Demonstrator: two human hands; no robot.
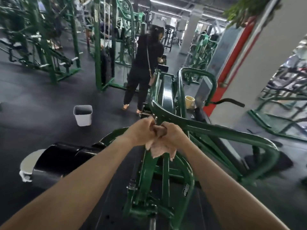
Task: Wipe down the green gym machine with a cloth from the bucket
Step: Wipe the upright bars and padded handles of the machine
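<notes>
Both of my hands meet over the frame of the green gym machine [214,130]. My left hand [139,131] and my right hand [172,135] are closed together on a pale pink cloth [159,150]. The cloth's loose end hangs below my fists, in front of the machine's green tubes. A white bucket [83,115] stands on the dark floor to the left, apart from the machine. A cream bucket [189,101] sits further back, beside the machine's long green beam.
A person in black clothes [146,70] stands at the far end of the machine. A black roller pad [59,160] with a white end lies at the lower left. More green machines fill the left and right sides. A grey wall with a red stripe [232,70] rises on the right.
</notes>
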